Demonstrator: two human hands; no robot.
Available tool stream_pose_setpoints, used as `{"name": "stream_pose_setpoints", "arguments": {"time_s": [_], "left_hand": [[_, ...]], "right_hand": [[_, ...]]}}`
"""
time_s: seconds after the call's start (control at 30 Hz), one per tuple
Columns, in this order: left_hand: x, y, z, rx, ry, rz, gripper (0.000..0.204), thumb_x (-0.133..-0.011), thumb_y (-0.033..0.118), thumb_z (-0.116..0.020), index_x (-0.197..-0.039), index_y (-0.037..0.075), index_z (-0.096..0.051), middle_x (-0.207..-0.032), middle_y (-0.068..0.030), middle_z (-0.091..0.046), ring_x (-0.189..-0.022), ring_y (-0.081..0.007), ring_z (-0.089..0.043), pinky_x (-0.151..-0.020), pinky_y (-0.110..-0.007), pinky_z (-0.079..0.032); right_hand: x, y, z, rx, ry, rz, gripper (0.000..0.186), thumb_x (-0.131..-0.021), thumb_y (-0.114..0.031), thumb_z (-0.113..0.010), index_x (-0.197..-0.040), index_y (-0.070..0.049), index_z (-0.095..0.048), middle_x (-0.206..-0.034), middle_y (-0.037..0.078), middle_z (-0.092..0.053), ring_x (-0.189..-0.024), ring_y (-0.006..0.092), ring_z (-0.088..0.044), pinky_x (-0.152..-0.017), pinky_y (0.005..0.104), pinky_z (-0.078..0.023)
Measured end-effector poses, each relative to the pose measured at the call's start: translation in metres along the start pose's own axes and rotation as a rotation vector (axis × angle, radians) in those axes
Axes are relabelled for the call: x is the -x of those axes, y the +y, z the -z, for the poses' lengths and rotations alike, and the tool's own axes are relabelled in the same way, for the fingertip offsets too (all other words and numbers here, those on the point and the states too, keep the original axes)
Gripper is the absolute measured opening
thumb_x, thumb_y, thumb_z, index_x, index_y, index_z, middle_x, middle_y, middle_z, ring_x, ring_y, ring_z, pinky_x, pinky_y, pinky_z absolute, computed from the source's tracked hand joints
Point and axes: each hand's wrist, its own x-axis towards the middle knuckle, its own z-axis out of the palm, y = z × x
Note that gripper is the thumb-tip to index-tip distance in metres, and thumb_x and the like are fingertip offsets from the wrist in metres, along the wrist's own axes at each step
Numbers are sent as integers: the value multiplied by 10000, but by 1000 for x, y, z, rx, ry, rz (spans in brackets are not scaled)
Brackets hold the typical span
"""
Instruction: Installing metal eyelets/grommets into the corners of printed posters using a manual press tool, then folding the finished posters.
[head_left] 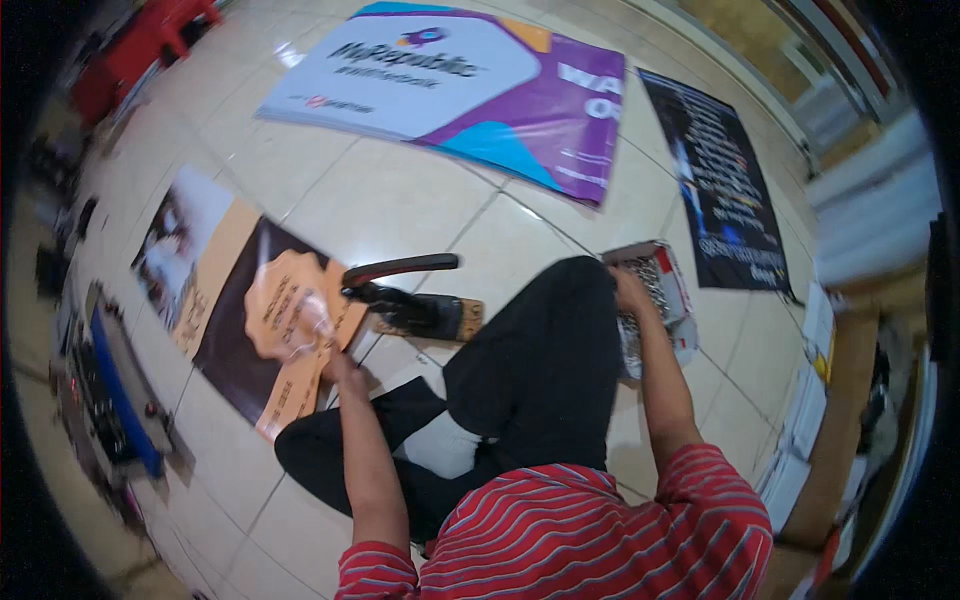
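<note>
An orange, brown and white printed banner (225, 350) lies at my left, its edge held by my left hand (345, 372), whose fingers are partly under it. Beside it stands a black hand-press tool (415, 315) with a long handle on a wooden base. My right hand (630, 290) reaches into a red and white cardboard box (680, 300) of small silver metal pieces (650, 275), just beyond my bent right knee; its fingers are mostly hidden there.
A large white and purple banner (480, 90) and a black banner (720, 180) lie on the tiled floor (250, 540) ahead. A red plastic object (150, 45), blue-and-black equipment (125, 390) at left and white boxes (790, 440) at right edge the space.
</note>
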Motion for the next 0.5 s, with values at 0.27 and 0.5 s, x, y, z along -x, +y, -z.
{"name": "stream_pose_setpoints", "arguments": {"time_s": [0.27,0.5], "left_hand": [[11,15,10,150,261,135,447,-712,7,-663,-1111,-76,-481,-1067,-139,-581,-918,-248,-592,-779,-325,-497],[22,33,14,371,387,32,344,-766,75,-654,-1075,0,-523,-1010,-125,-594,-815,-244,-620,-677,-320,-542]], "right_hand": [[15,56,-32,46,94,-219,261,-875,-194,-442,-1054,-115,-616,-808,240,-613,-764,406,-602,-645,469,-456],[30,24,-17,38,189,-292,262,-837,-215,-515,-1038,-77,-612,-818,235,-622,-762,402,-608,-649,468,-455]]}}
